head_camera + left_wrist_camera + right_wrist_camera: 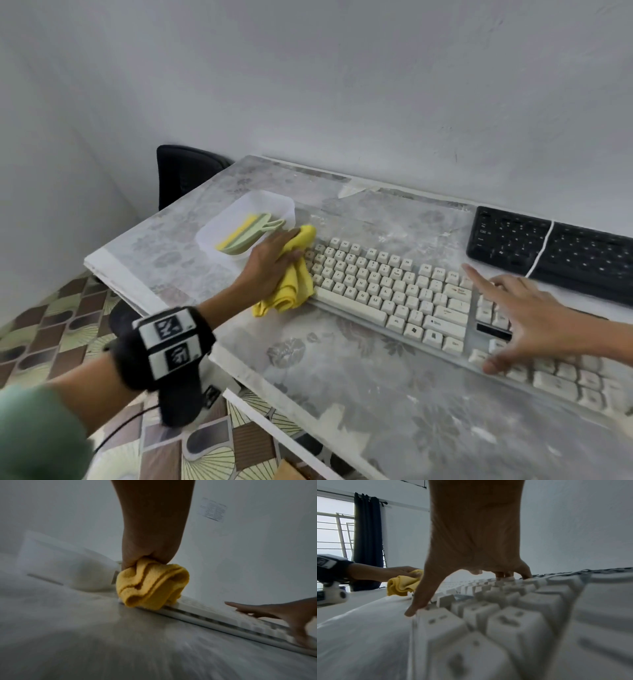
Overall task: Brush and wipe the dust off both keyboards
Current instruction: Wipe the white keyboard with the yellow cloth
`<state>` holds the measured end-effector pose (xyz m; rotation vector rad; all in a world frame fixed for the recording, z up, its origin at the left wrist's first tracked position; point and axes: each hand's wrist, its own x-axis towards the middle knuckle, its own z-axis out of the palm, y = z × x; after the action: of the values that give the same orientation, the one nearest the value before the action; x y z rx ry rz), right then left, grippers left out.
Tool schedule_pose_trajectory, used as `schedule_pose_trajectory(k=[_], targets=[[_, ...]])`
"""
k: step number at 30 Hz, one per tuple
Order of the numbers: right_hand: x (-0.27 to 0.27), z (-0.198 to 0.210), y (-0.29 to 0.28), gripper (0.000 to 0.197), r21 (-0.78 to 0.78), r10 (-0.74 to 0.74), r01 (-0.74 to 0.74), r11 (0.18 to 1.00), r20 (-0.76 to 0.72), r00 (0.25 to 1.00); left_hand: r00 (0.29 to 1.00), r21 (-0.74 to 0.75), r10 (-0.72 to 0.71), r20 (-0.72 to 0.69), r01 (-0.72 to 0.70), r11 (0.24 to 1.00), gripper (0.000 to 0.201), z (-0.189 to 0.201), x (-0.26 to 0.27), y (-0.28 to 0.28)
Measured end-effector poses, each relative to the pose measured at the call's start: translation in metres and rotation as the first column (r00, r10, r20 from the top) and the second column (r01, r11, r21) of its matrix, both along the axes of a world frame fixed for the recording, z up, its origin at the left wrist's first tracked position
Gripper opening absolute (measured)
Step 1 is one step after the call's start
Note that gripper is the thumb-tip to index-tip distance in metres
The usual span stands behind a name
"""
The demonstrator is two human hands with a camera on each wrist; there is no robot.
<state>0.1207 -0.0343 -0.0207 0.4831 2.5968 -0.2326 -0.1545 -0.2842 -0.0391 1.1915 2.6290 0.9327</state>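
A cream keyboard [404,294] lies slantwise on the dusty table; it also shows as a cream keyboard [214,614] and cream keyboard [513,615] in the wrist views. My left hand [270,263] grips a crumpled yellow cloth [291,284] against the keyboard's left end; the yellow cloth [150,584] bunches under my left hand [150,545]. My right hand [524,318] is spread flat, fingers pressing the keyboard's right part, thumb at its front edge. In the right wrist view my right hand [471,566] arches over the keys, yellow cloth [404,584] beyond. A black keyboard [555,253] lies behind.
A translucent white tray [239,212] holding a green-and-yellow brush [246,233] stands just left of the cloth. A white cable [541,250] crosses the black keyboard. The table [342,377] edge runs along the left, with a black chair [185,171] beyond it.
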Motion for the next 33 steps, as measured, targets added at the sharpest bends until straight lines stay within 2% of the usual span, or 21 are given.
schedule_pose_trajectory(k=[3, 7, 11, 15, 18, 19, 22, 24, 27, 30, 33], targets=[[0.002, 0.001, -0.008, 0.14, 0.077, -0.024, 0.027, 0.997, -0.037, 0.999, 1.0, 0.028, -0.023, -0.016, 0.024, 0.999, 0.055, 0.003, -0.008, 0.024], [0.006, 0.0, -0.016, 0.149, 0.176, -0.026, 0.043, 0.983, -0.096, 0.995, 0.997, 0.038, 0.077, -0.011, -0.077, 0.996, 0.047, -0.012, -0.005, 0.034], [0.004, 0.0, -0.019, 0.15, 0.181, -0.073, 0.093, 0.979, -0.113, 0.991, 0.997, 0.103, 0.07, 0.019, -0.072, 0.992, 0.048, -0.022, -0.001, 0.011], [0.005, 0.001, -0.021, 0.151, 0.22, -0.069, 0.101, 0.97, -0.15, 0.986, 1.0, 0.022, 0.0, 0.03, -0.001, 1.0, 0.052, -0.028, 0.011, -0.029], [0.005, -0.003, -0.022, 0.153, 0.251, -0.108, 0.158, 0.955, -0.204, 0.973, 0.992, -0.019, -0.011, 0.123, 0.013, 1.0, 0.048, -0.022, 0.007, -0.047], [0.004, -0.002, -0.022, 0.15, 0.178, -0.17, 0.196, 0.964, -0.152, 0.974, 0.988, 0.001, -0.001, 0.157, 0.001, 1.0, 0.046, -0.016, 0.004, -0.048], [0.005, -0.007, -0.021, 0.138, 0.176, -0.202, 0.223, 0.959, -0.133, 0.97, 0.99, 0.127, 0.004, 0.143, -0.022, 0.992, 0.045, 0.003, -0.006, -0.034], [0.007, -0.011, -0.024, 0.138, 0.219, -0.174, 0.227, 0.949, -0.236, 0.956, 0.991, 0.177, -0.032, 0.131, 0.008, 0.984, 0.047, 0.008, -0.01, -0.016], [0.005, -0.007, -0.029, 0.139, 0.279, -0.13, 0.182, 0.943, -0.194, 0.972, 0.985, 0.221, -0.035, 0.169, -0.004, 0.975, 0.047, 0.001, -0.014, 0.004], [0.004, -0.001, -0.03, 0.138, 0.245, -0.138, 0.177, 0.953, -0.169, 0.976, 0.987, 0.125, 0.001, 0.159, -0.021, 0.992, 0.05, -0.013, -0.01, -0.006], [0.003, 0.0, -0.029, 0.139, 0.235, -0.132, 0.168, 0.957, -0.162, 0.978, 0.988, -0.018, -0.025, 0.152, 0.028, 0.999, 0.051, -0.022, -0.009, -0.034]])
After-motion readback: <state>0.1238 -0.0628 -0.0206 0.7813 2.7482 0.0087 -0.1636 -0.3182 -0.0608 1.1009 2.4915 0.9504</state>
